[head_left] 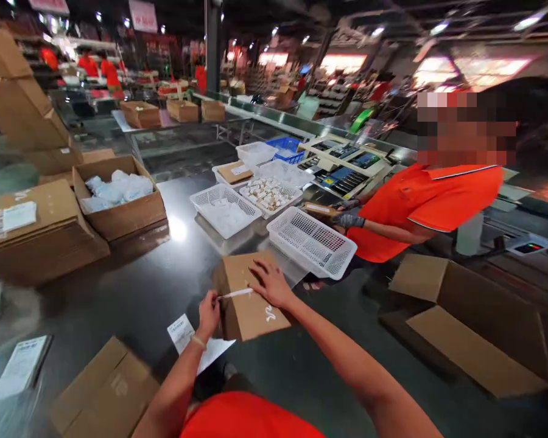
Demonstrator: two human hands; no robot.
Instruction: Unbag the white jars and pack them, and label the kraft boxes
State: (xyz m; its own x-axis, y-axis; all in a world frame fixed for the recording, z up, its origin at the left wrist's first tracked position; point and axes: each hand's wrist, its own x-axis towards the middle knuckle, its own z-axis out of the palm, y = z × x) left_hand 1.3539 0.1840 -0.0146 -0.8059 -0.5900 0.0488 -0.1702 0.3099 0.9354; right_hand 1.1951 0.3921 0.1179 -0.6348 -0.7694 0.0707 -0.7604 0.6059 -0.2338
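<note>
From here I see my left hand [209, 313] with its fingers drawn together, seemingly pinching the end of a white strip [238, 294]. My right hand [274, 285] is spread wide, pressing flat on the carton [258, 322] and gripping nothing. The carton sits at the near middle of the counter [178, 271], the strip reaching over its left edge onto the top.

I judge that the strip could crease or run crooked if the left hand pulls at a slant. Were the right palm to ease off, the carton could skid, perhaps into the basket [296, 257] just beyond it. The paper [215, 353] under my left wrist could be dragged along.

Counting: one carton under my hands, one strip, six white baskets that I can make out, one blue crate [293, 157], two open boxes [137, 212], one left and one right, and one co-worker [393, 222] close by on the right.
</note>
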